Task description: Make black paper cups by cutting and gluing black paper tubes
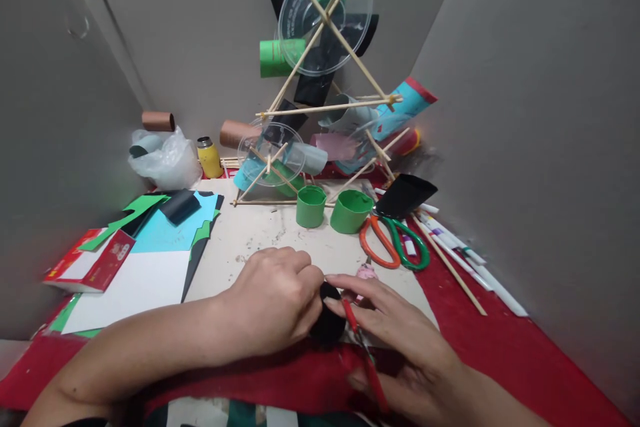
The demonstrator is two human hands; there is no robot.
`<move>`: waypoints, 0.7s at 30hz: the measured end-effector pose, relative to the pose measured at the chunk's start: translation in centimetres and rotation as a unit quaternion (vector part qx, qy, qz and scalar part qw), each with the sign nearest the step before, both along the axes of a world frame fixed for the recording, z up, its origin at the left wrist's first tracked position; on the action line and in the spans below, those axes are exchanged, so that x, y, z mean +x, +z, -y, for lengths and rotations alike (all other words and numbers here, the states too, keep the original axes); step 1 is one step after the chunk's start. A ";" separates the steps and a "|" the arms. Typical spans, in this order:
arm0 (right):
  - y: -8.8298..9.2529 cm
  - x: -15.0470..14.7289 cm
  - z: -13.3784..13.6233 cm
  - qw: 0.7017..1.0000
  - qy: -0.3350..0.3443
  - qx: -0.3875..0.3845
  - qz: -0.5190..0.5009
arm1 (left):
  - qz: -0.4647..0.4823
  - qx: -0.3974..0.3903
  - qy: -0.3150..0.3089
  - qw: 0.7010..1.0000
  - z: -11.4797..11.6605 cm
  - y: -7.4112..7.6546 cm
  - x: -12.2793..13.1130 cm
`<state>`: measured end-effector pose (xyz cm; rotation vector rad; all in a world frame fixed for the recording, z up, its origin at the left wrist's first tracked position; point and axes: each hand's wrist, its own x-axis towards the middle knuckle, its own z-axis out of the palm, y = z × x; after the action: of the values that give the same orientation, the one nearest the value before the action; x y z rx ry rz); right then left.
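Note:
My left hand (285, 290) is closed on a short black paper tube (329, 323) near the front edge of the board. My right hand (400, 327) has a small pair of red-handled scissors (351, 315) in its grip, partly hidden and blurred. The thumb and forefinger of that hand also touch the tube's upper rim. Just beyond my hands stand two short green paper rings, one on the left (311, 207) and one on the right (351, 211). Behind my right hand lies a small pink thing (367, 271), partly covered.
A stick frame (320, 107) with clear lids and coloured tubes rises at the back. Large orange-and-green-handled scissors (383, 243) lie right, beside a black tube (407, 195) and white pens (475, 267). Coloured paper (160, 227), a red box (95, 260) and a yellow bottle (209, 159) are left.

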<state>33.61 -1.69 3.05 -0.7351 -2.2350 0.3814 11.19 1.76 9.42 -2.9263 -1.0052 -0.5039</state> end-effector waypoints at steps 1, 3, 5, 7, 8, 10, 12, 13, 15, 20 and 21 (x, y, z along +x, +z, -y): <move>0.0 0.0 0.0 1.000 -0.007 0.006 0.005 | -0.005 0.000 0.001 1.000 0.0 0.1 0.1; 0.0 -0.1 0.1 1.000 -0.021 0.012 0.006 | -0.011 -0.005 0.002 1.000 -0.2 0.1 0.3; 0.0 -0.2 0.1 1.000 -0.029 0.012 0.001 | -0.013 -0.009 0.005 1.000 -0.3 0.1 0.4; 0.0 -0.4 0.0 0.999 -0.032 0.002 -0.004 | -0.013 -0.014 0.008 1.000 -0.3 0.1 0.4; 0.0 -0.5 -0.1 0.999 -0.032 -0.003 -0.008 | -0.008 -0.020 0.006 1.000 -0.3 0.0 0.4; -0.1 -0.6 -0.2 0.999 -0.033 -0.010 -0.021 | 0.030 -0.043 -0.007 0.999 -0.4 0.0 0.2; -0.1 -0.5 -0.2 0.998 -0.041 -0.016 -0.040 | 0.128 -0.078 -0.021 0.988 -0.7 0.1 -0.2; -0.1 -0.4 -0.2 0.997 -0.047 -0.023 -0.049 | 0.192 -0.099 -0.017 0.976 -0.9 0.1 -0.5; -0.2 -0.1 -0.1 0.995 -0.064 -0.038 -0.073 | 0.321 -0.152 0.020 0.934 -1.5 0.1 -1.4; -1.0 0.3 0.1 0.980 -0.115 -0.080 -0.138 | 0.520 -0.397 0.146 0.742 -2.2 -1.9 -3.3; -1.2 0.3 0.1 0.978 -0.120 -0.089 -0.147 | 0.532 -0.449 0.158 0.701 -2.0 -2.7 -3.4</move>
<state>33.95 -1.81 1.82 -0.9653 -1.8262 0.5378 7.75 3.80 6.73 -2.7217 -2.3369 -2.4333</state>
